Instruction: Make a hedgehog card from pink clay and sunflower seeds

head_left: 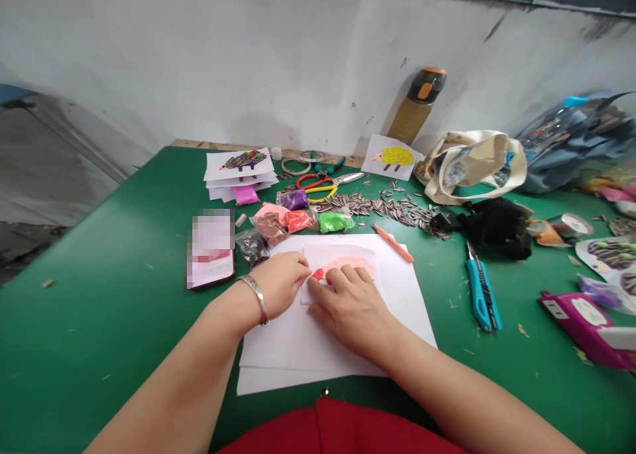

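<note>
A small white card (368,252) bearing a flat pale-pink shape (358,262) lies on larger white sheets (278,344). At the shape's left end sits a small red patch of what looks like modelling clay (318,274). My left hand (284,280), with a silver bracelet at the wrist, is closed at the card's left edge, its fingertips bunched together; what they pinch is too small to make out. My right hand (352,305) rests over the card with bent, slightly spread fingers, its index fingertip touching the red patch. Part of the pink shape is hidden under that hand.
Bags of coloured clay (298,221), a phone (211,255) and an orange pen (393,243) surround the sheets. Behind lie scissors (348,178), sunflower seeds (397,207) and a hedgehog picture (391,157). A blue utility knife (481,288) and purple case (583,331) are rightward.
</note>
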Tool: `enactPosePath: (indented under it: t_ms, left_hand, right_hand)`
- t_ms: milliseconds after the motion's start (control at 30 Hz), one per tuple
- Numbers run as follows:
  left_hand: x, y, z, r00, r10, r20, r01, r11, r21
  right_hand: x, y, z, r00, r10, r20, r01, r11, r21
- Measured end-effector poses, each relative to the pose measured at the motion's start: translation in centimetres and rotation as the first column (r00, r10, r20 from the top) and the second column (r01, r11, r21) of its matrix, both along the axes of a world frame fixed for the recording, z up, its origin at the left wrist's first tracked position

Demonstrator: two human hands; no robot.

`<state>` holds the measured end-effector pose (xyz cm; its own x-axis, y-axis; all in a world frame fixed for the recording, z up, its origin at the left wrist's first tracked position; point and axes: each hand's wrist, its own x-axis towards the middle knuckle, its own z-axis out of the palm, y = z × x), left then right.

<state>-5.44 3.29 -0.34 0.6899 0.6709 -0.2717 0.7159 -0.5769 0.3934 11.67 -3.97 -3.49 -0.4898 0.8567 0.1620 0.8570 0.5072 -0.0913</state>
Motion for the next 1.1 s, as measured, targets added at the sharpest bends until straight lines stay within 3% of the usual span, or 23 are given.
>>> enactPosePath:
  t_ms: [633,967,1100]
  left_hand:
    - [-0.1,-0.2,-0.4,0.999,-0.008,0.037,0.007,1.000,0.010]
    - [0.0,-0.2,-0.2,0.999,-0.005,0.038,0.004,1.000,0.011]
    - [0.1,-0.3,0.2,1.000,0.011,0.016,-0.010,1.000,-0.007]
  right_hand:
    - [0.7,-0.1,0.2,1.000,-0.002,-0.005,0.002,1.000,0.014]
    - [0.8,-0.1,0.0,0.998,0.020,-0.051,-0.019,0.999,0.027]
    - [1.4,0.2,0.1,0.989,0.028,-0.146,-0.021,0.999,0.050]
